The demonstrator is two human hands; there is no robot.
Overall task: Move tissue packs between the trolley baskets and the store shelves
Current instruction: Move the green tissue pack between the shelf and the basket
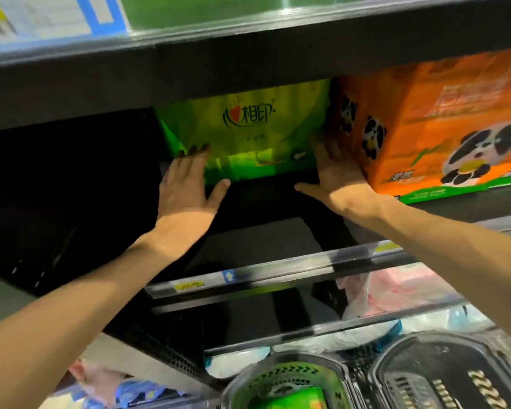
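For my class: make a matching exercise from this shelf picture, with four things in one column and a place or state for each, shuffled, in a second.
Things
1. green tissue pack
2. orange panda pack
3. left hand
4. green-lined basket

Places or states
A. low in the picture, below the shelves
B. on the shelf, right of the green pack
C. flat against the green pack's lower left front
D. set back on the shelf, between both hands

Pairs: 1-D, 2-B, 3-C, 4-A
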